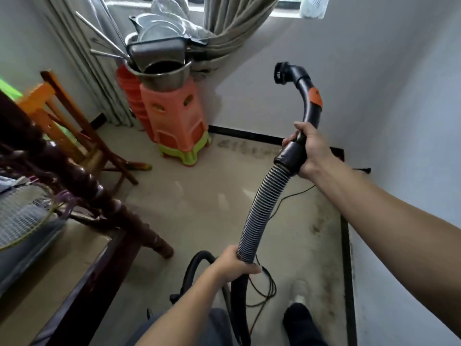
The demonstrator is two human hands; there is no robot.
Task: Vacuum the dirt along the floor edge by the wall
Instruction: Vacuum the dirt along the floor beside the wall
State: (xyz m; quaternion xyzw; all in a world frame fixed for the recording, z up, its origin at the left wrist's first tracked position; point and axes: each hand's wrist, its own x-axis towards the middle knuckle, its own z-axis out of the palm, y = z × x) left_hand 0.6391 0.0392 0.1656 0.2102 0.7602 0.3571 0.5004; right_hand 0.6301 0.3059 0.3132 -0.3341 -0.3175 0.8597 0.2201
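Note:
My right hand point(308, 149) grips the black vacuum handle point(309, 103), held up in the air with its open nozzle end point(280, 73) pointing left near the white wall. An orange slider sits on the handle. My left hand point(233, 267) holds the grey ribbed hose point(262, 208) lower down, near the black vacuum body point(199, 265). Dark dirt point(321, 245) speckles the beige floor along the black skirting point(345, 245) by the right wall. More dirt point(247, 148) lies along the far wall's skirting.
Stacked orange and green plastic stools point(178, 123) with metal pots on top stand in the far corner under a curtain. A wooden chair point(82, 136) and a dark table leg point(139, 228) are at the left. A thin cord point(267, 288) trails on the floor. My shoe point(298, 320) is near the wall.

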